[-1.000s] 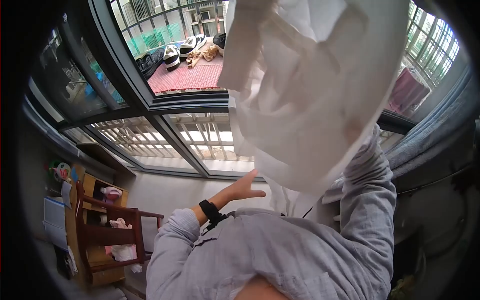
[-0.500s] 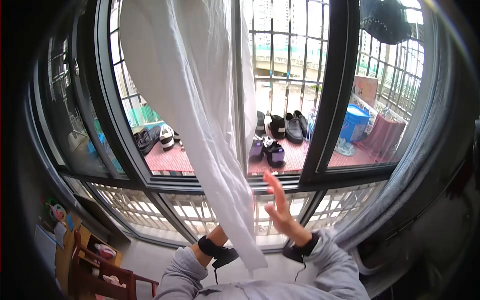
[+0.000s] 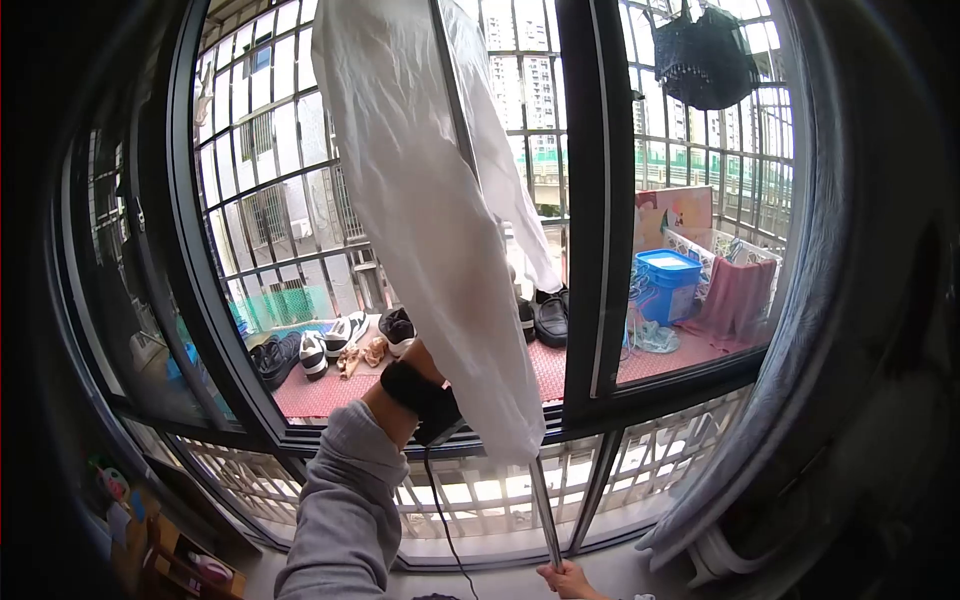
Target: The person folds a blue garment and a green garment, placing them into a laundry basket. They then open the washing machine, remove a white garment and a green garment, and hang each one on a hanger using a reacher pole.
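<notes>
A long white cloth garment hangs in front of the window, with a thin metal pole running behind and below it. My right hand, low near the bottom edge, is closed round the pole's lower end. My left forearm reaches up to the cloth, with a black strap and a small dark device on the wrist. The white fabric covers my left hand, so its fingers are hidden.
Dark window frames surround the opening, with metal bars beyond. Several shoes stand on the red mat outside. A blue bucket, a reddish cloth and a dark hanging item are on the right. A curtain hangs at the right edge.
My right hand has gone from raised and spread beside the cloth to gripping the pole lower down. My left arm has risen behind the fabric, whose lower end is now higher. The view has shifted.
</notes>
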{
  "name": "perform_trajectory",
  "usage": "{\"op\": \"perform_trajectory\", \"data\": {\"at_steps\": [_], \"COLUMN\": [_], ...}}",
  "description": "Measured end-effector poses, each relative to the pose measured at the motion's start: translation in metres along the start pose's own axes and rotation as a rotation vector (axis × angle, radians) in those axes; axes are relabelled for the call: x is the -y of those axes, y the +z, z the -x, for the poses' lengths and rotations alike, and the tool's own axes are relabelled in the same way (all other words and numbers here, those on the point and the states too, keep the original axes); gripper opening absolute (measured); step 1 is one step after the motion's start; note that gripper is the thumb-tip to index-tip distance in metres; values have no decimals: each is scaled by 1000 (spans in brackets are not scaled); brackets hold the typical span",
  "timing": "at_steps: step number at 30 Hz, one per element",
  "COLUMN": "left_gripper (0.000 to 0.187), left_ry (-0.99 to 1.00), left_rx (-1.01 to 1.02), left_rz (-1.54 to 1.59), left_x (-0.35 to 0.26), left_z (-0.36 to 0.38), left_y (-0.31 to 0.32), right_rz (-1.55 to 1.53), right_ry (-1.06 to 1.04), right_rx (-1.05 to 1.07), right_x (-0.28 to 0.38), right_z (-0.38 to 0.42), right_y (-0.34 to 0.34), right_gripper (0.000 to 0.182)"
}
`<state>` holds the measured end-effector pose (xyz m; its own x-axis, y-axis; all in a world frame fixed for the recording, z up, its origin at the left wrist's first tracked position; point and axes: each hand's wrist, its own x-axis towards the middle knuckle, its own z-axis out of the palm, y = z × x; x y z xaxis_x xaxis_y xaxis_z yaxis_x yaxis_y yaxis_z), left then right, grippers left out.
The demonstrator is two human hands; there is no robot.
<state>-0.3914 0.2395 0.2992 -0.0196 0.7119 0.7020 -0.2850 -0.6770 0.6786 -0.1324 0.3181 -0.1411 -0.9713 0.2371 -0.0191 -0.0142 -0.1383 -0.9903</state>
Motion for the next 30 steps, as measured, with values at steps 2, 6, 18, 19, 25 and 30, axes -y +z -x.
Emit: {"op": "perform_trajectory", "data": {"at_steps": [2,6,18,19,25,30], "left_gripper": [41,50,73,62,44,39], "left_ry": [2,-12,-466,-449,-249,-229], "left_rx": [14,-364,-366,-361,-313,-354], "left_rz": [-38,-216,-409,-359,-162,-213], "left_x": [-8,-16,65,64,49,43], "left_z": [-19,-20,78,78,48,16], "left_y": [3,4,-74,-73,-100,-112], "right_rz": [52,10,-132,-139,-150,-238], "right_ry": [-109,-162,-463,-472,-576,-590], "right_rx": [-238,-309,-199,-192,-171,-140], "right_x": [24,57,190,197,230,256], "right_z": [-10,-60,-178,-186,-219,-233], "right_y": [-2,-7,76,83,98,94], "right_gripper": [33,28,28,28,26,38]}}
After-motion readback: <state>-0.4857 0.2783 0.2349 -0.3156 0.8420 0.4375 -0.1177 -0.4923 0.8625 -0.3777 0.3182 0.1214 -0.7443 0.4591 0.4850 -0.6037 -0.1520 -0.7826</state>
